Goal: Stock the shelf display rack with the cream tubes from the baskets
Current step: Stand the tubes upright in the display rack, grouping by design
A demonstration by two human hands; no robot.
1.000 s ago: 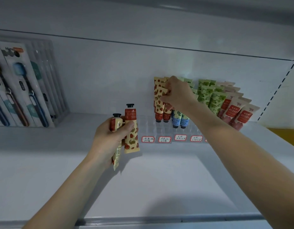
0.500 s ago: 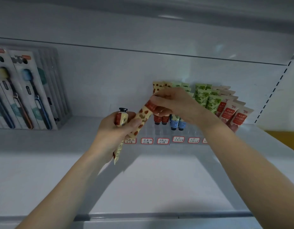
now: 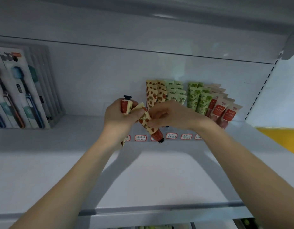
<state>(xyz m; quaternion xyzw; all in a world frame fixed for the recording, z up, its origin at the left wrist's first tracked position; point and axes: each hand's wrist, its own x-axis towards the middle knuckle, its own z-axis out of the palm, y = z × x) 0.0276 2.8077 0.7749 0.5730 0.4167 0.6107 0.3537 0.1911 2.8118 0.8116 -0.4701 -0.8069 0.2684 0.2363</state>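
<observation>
My left hand (image 3: 119, 115) grips a cream tube (image 3: 126, 105) upright, black cap on top. My right hand (image 3: 167, 115) pinches a second strawberry-print cream tube (image 3: 148, 123) that points cap-down to the lower right, its flat end against my left thumb. Behind both hands the clear display rack (image 3: 174, 129) stands at the back of the shelf, holding rows of strawberry-print tubes (image 3: 153, 95), pale green tubes (image 3: 176, 92), bright green tubes (image 3: 198, 100) and red-labelled tubes (image 3: 223, 109). Red-bordered price labels (image 3: 171, 136) line its front.
Boxed toothbrushes (image 3: 22, 95) stand in a holder at the shelf's left. The white shelf board (image 3: 151, 176) stretches in front of the rack to a grey front rail (image 3: 159, 208). A yellow panel (image 3: 281, 138) shows at the right. Another shelf (image 3: 159, 12) hangs overhead.
My right hand left the rack's strawberry row, came to my left hand and took one of its two tubes, turning it cap-down. The left hand rose slightly.
</observation>
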